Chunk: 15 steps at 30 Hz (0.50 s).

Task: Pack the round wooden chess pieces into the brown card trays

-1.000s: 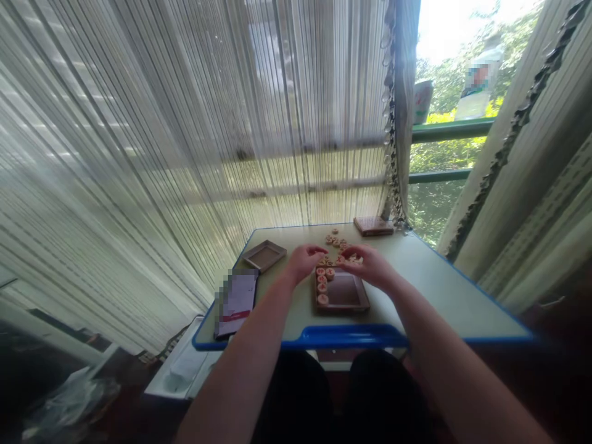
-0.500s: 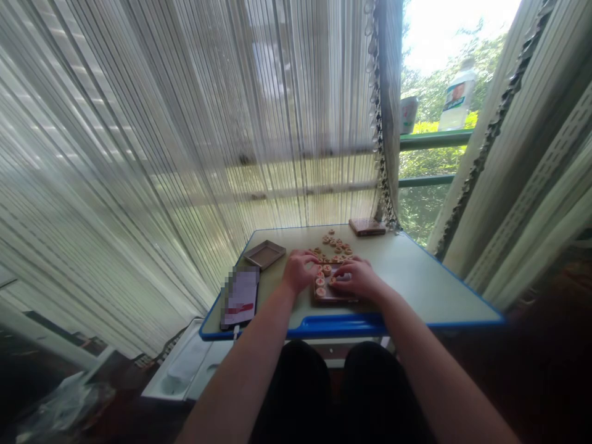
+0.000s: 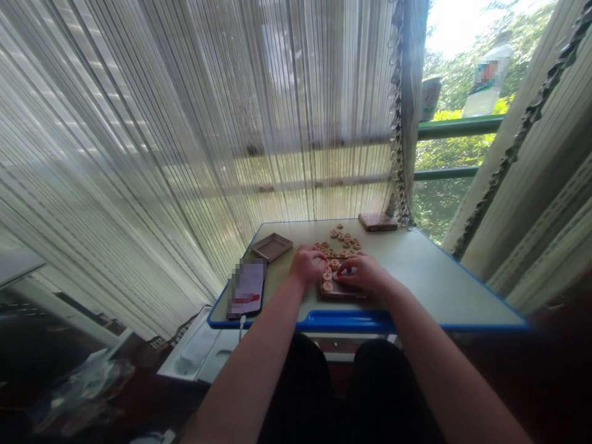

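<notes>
Round wooden Chinese chess pieces with red marks sit along the left side of a shallow brown box on the table. My right hand reaches over the box from the right, thumb and finger closed on one piece beside the left column. At the box's upper left corner is my left hand, its fingers bent and thumb apart, fingertips touching the edge of the pieces there. More loose pieces lie scattered just beyond the box. My hands partly cover the box.
An empty brown tray lies at the table's back left, with a phone on a cable in front of it. A flat brown case is at the back edge. The table has a blue rim; curtains hang behind.
The view has shifted, so the table sits slightly further right. My right hand has set its piece closer against the left column. My left hand stays at the box's corner.
</notes>
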Tool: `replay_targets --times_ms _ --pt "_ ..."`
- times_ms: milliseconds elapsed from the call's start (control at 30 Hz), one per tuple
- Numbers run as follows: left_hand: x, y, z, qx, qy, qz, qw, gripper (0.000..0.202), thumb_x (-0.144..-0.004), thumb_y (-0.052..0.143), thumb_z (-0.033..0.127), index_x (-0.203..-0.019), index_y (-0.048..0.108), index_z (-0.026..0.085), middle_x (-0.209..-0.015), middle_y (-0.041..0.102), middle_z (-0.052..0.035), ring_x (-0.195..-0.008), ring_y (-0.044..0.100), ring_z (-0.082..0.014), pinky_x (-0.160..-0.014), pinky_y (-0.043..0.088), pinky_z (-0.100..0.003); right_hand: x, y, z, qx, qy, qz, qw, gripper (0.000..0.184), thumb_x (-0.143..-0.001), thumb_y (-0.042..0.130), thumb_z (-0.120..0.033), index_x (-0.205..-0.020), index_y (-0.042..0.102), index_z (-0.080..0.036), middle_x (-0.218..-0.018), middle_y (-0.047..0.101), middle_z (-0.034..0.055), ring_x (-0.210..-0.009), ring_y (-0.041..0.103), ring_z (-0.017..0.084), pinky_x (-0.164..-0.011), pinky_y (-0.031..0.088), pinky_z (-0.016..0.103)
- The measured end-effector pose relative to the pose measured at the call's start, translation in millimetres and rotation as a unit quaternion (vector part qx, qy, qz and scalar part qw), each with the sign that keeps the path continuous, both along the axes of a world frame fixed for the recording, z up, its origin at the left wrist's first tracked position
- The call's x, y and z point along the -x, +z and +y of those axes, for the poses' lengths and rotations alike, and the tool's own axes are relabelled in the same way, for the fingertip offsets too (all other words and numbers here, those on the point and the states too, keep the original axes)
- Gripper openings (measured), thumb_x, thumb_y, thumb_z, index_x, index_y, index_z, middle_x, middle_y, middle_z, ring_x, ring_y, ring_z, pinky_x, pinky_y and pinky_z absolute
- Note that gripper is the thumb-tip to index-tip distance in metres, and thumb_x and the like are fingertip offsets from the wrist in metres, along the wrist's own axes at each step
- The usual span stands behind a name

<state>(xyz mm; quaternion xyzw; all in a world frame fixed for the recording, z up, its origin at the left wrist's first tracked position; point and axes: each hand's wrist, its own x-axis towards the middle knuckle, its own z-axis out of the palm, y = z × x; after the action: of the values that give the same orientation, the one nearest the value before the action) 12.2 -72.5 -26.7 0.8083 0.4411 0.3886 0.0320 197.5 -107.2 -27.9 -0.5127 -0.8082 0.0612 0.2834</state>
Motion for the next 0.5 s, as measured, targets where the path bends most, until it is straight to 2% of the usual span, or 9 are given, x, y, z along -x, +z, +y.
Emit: replay_targets --times_ms 267,500 --pt "-1.0 -0.6 1.3 -0.003 -0.006 0.0 1.0 0.013 -0.066 0.058 0.017 -0.068 0.071 0.019 -0.08 0.066 -0.0039 -0.087 0.055 -0.0189 -0.084 0.043 -0.032 2.7 -0.6 5.4 -0.018 0.019 -0.004 1.0 0.014 -0.067 0.065 -0.039 -0.071 0.071 -0.026 -0.065 0.064 -0.0001 -0.071 0.051 0.017 -0.069 0.037 0.028" --pt "-1.6 1.9 -0.2 -0.004 -0.003 0.005 1.0 0.014 -0.067 0.057 0.016 -0.068 0.07 0.018 -0.08 0.066 -0.0048 -0.085 0.054 -0.0188 -0.083 0.043 -0.032 3.3 -2.6 6.1 -0.033 0.035 0.006 0.999 0.013 -0.069 0.064 -0.036 -0.072 0.07 -0.026 -0.068 0.065 -0.0013 -0.071 0.053 0.015 -0.077 0.037 0.029"
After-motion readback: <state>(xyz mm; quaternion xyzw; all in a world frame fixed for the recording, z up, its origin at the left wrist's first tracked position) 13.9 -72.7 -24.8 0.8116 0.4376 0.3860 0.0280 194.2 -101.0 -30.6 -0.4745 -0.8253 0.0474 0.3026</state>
